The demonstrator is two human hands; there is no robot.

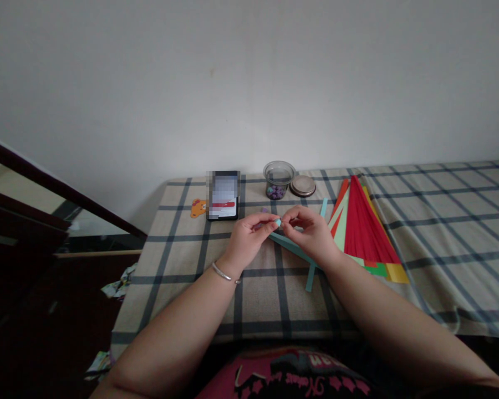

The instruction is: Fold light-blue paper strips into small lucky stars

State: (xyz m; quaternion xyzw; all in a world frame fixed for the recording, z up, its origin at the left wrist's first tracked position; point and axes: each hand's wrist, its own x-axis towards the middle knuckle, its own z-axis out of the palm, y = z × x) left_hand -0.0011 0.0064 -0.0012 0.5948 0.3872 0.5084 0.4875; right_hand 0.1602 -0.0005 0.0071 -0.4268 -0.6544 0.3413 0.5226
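My left hand (249,235) and my right hand (311,233) meet over the checked cloth (183,266), fingertips pinched together on a small folded piece of light blue paper strip (278,222). A silver bracelet (224,273) sits on my left wrist. Under my hands lie two long teal paper strips (311,274), crossing each other on the cloth. A fan of coloured paper strips (363,227), mostly red with green and yellow, lies just right of my right hand.
A phone (223,195) stands at the back of the cloth beside an orange sticker (198,208). A clear jar (278,180) with purple pieces and its lid (303,186) sit by the wall. Dark furniture (16,266) and paper scraps (118,287) are at left.
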